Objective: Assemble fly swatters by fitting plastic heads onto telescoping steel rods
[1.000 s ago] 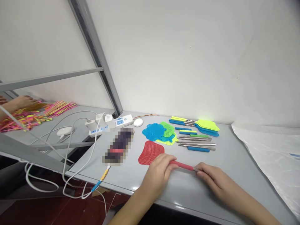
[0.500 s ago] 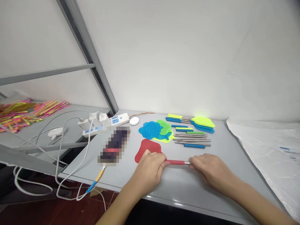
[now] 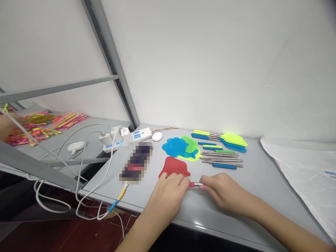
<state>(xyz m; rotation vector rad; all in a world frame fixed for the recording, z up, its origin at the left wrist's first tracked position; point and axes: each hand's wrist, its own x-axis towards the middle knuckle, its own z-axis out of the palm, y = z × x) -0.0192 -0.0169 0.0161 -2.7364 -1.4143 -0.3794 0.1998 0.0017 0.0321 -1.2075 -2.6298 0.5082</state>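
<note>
The left hand (image 3: pixel 170 190) is closed around a slim red tube-shaped handle (image 3: pixel 192 184), and the right hand (image 3: pixel 223 190) grasps the silvery metal rod (image 3: pixel 198 184) jutting from the handle's right end, near the front of the grey tabletop (image 3: pixel 252 182). A red perforated plastic swatter head (image 3: pixel 173 164) lies flat just beyond the left hand, whose fingers overlap its near edge. Behind it, blue perforated swatter heads (image 3: pixel 173 147) overlap green ones (image 3: pixel 191 143); to their right lie loose metal rods (image 3: pixel 222 160), coloured grip tubes (image 3: pixel 224 166) and a stack of yellow and blue swatters (image 3: pixel 233 140). A crinkled whitish plastic sheet (image 3: pixel 296 171) takes up the right side. On the left are a phone (image 3: pixel 138 162) on a yellow-and-blue-wrapped cord (image 3: pixel 122 193), a round white disc (image 3: pixel 157 136) and a white power strip (image 3: pixel 141 134). Past the grey metal post (image 3: pixel 126 91), another person's blurred hand (image 3: pixel 9 126) is beside pink and yellow strips (image 3: pixel 68 120). The phone's screen is pixelated; the sheet's blue marking (image 3: pixel 331 174) is too small to read
</note>
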